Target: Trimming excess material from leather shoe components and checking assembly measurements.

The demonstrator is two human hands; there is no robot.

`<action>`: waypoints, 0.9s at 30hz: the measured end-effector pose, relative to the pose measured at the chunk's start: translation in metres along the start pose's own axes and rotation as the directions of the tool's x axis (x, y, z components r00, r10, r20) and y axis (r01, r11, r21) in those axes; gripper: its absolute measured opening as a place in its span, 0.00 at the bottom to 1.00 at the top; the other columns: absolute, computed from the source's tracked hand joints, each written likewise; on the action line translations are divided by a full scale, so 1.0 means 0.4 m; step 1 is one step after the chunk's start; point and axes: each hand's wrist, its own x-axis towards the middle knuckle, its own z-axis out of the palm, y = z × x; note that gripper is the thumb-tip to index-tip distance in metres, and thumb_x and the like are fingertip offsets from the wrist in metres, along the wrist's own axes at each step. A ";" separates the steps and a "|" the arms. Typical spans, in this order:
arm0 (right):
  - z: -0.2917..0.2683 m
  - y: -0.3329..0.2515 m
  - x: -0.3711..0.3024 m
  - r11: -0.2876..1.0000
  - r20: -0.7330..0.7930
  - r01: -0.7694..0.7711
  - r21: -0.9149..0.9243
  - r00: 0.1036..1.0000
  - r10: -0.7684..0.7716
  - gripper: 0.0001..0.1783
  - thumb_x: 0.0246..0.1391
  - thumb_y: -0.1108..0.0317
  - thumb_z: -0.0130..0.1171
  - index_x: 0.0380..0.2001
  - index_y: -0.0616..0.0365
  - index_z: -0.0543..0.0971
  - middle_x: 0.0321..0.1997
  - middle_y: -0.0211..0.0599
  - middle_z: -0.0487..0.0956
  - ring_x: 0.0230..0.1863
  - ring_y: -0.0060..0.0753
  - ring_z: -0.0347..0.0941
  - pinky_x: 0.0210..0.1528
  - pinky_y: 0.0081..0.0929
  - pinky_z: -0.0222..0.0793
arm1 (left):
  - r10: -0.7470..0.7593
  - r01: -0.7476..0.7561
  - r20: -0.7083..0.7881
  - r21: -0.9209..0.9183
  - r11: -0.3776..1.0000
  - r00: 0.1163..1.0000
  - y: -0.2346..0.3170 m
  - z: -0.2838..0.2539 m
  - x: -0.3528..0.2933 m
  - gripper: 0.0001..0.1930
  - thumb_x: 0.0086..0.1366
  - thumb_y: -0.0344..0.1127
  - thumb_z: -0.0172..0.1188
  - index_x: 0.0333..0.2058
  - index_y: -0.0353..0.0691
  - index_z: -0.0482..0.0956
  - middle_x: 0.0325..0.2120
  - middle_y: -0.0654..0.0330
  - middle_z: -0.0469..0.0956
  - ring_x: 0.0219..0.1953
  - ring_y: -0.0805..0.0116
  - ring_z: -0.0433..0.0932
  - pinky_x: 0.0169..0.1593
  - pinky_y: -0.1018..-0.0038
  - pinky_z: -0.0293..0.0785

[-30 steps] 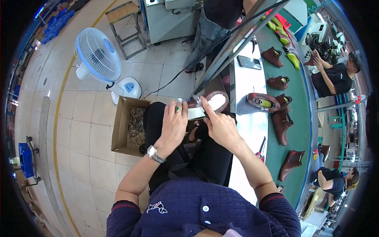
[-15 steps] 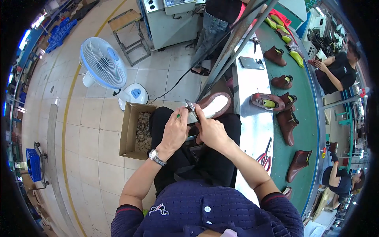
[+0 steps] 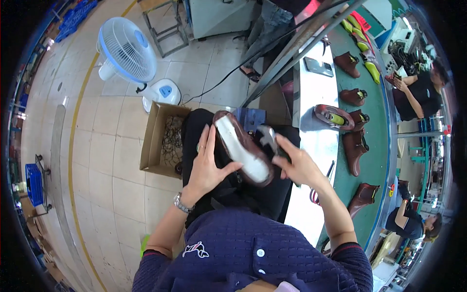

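A dark brown shoe (image 3: 253, 177) lies diagonally across my lap, upside down, its pale bottom (image 3: 242, 148) facing up. My left hand (image 3: 206, 168) steadies it from the left, fingers spread against its side and the thumb pressed to its rim. My right hand (image 3: 297, 168) is at the shoe's right side, closed around a metal pincer tool (image 3: 267, 136) whose jaws sit close to the shoe's edge. A watch is on my left wrist.
An open cardboard box (image 3: 152, 141) of scraps stands on the tiled floor to my left, with a white and blue fan (image 3: 127, 54) behind it. To my right are a white bench (image 3: 314, 141) and a green conveyor (image 3: 377, 160) carrying several brown boots. Other people work at the far right.
The shoe has come down from in front of me onto my lap and turned bottom-up. My hands have moved apart, the left to its side and the right out with the tool.
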 end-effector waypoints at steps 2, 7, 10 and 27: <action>0.031 -0.030 -0.036 0.991 0.148 -0.074 0.116 0.987 0.056 0.34 0.60 0.69 0.56 0.68 0.51 0.57 0.30 0.40 0.79 0.25 0.30 0.80 0.34 0.29 0.75 | -0.107 0.110 0.057 -0.043 0.993 0.993 -0.033 0.000 -0.051 0.50 0.55 0.55 0.68 0.64 0.27 0.52 0.59 0.40 0.62 0.60 0.44 0.64 0.61 0.62 0.62; 0.075 -0.077 -0.001 0.975 0.195 0.217 0.039 0.956 -0.221 0.32 0.62 0.67 0.51 0.67 0.51 0.54 0.38 0.56 0.80 0.36 0.54 0.80 0.45 0.45 0.72 | -0.126 0.140 -0.273 0.032 0.990 0.954 -0.069 -0.061 -0.043 0.16 0.69 0.38 0.53 0.45 0.30 0.75 0.28 0.46 0.77 0.32 0.50 0.78 0.37 0.64 0.75; 0.075 -0.133 0.027 0.980 0.311 0.191 -0.053 0.936 -0.166 0.32 0.62 0.68 0.51 0.67 0.54 0.53 0.36 0.57 0.79 0.38 0.59 0.78 0.47 0.48 0.69 | 0.011 0.033 -0.193 0.226 0.974 0.981 -0.065 -0.047 -0.052 0.11 0.70 0.33 0.49 0.39 0.31 0.75 0.27 0.46 0.77 0.31 0.48 0.79 0.31 0.61 0.74; 0.118 -0.142 0.062 0.874 0.322 0.300 -0.382 0.930 -0.179 0.36 0.59 0.66 0.56 0.68 0.39 0.54 0.31 0.51 0.80 0.30 0.55 0.79 0.33 0.46 0.76 | -0.402 0.468 0.269 -0.264 0.843 0.875 -0.037 -0.034 -0.067 0.26 0.71 0.39 0.50 0.64 0.37 0.61 0.47 0.48 0.78 0.45 0.55 0.80 0.48 0.70 0.76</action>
